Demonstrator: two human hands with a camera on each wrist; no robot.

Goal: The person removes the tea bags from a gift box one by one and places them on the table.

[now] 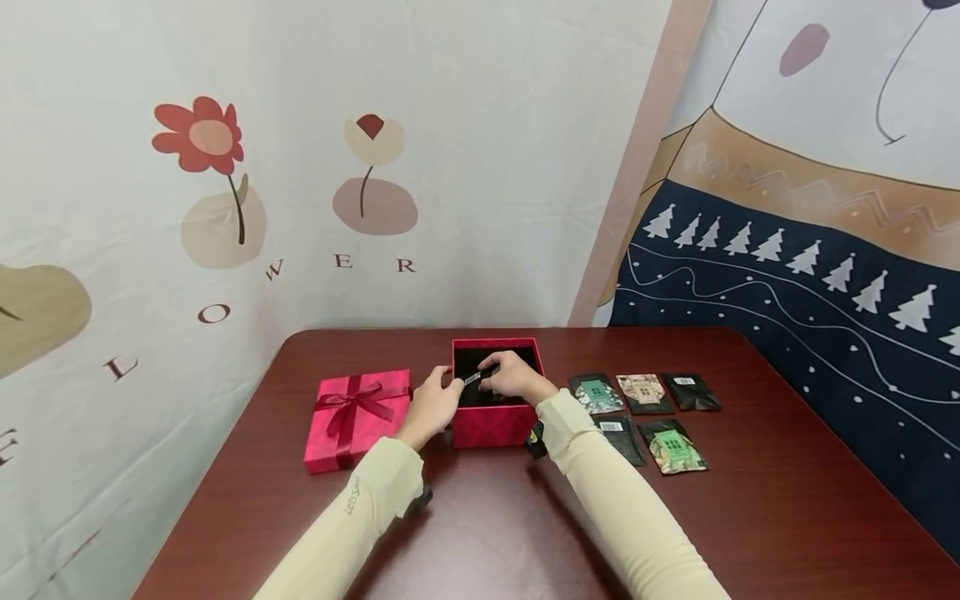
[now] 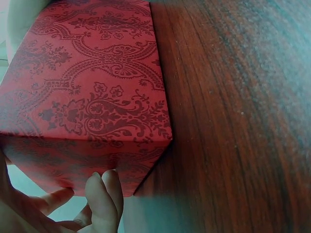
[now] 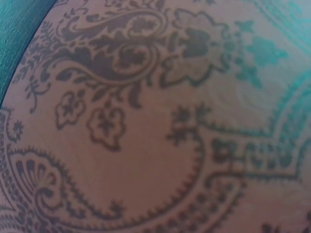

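Note:
An open red gift box point(image 1: 491, 427) with a dark patterned surface and black inside stands at the middle of the table. At its left wall is my left hand point(image 1: 432, 404), thumb at the rim; in the left wrist view its fingers point(image 2: 104, 199) lie against the box's outside. My right hand point(image 1: 513, 377) reaches over the front wall into the box and pinches a black packet with a white label point(image 1: 472, 378). Much of that packet is lost against the dark interior. Only the box's patterned side point(image 3: 146, 170) fills the right wrist view, hiding the right fingers there.
Left of the box lies its red lid point(image 1: 330, 437) with a dark red ribbon bow point(image 1: 358, 406). Several flat packets lie to the right, among them a green one point(image 1: 673, 447), a beige one point(image 1: 643, 392) and a black one point(image 1: 693, 392). A printed cloth point(image 1: 487, 167) hangs behind the table.

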